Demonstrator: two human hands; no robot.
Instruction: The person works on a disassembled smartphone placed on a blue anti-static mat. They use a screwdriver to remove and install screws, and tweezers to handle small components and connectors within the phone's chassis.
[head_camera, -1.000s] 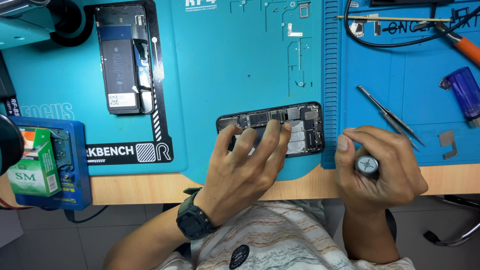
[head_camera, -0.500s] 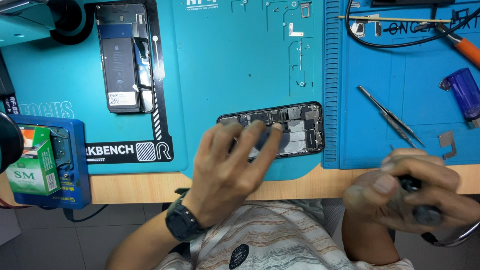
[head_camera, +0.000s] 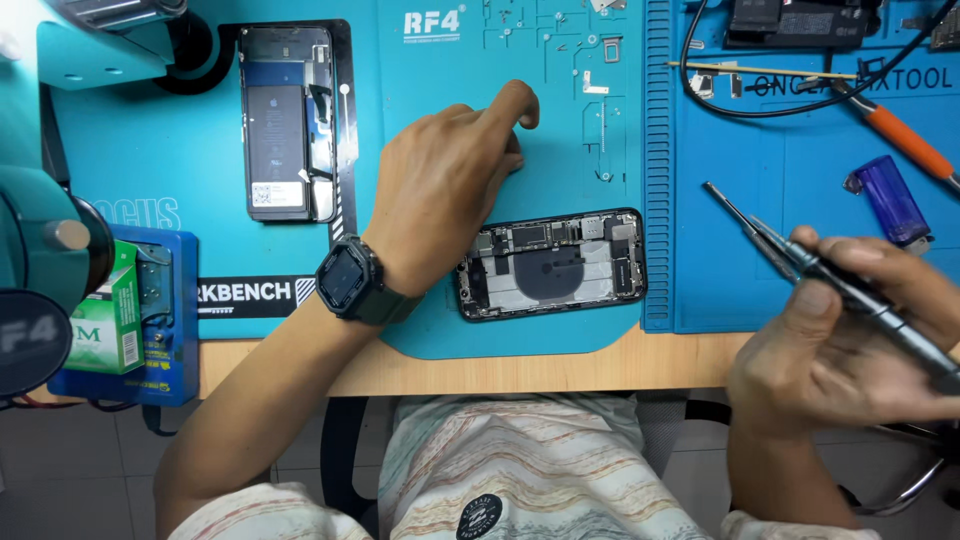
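The opened phone (head_camera: 552, 264) lies on the mat (head_camera: 450, 60), just right of the left hand's (head_camera: 440, 195) wrist and below its fingertips. A second opened phone (head_camera: 288, 122) lies left of that hand. The right hand (head_camera: 840, 350) sits well right of the opened phone, with tweezers (head_camera: 745, 222) just above-left of it, a lighter (head_camera: 890, 200) above it, and a screwdriver (head_camera: 900, 135) beyond that.

My right hand (head_camera: 840, 350) grips a smooth dark metal screwdriver (head_camera: 850, 290). Mat (head_camera: 480, 330) under my left hand (head_camera: 445, 190) is matt blue rubber. Opened phone (head_camera: 550, 265): glossy metal shields. Bench edge (head_camera: 500, 370) is pale wood. Lighter (head_camera: 890, 200), far right: translucent purple plastic.
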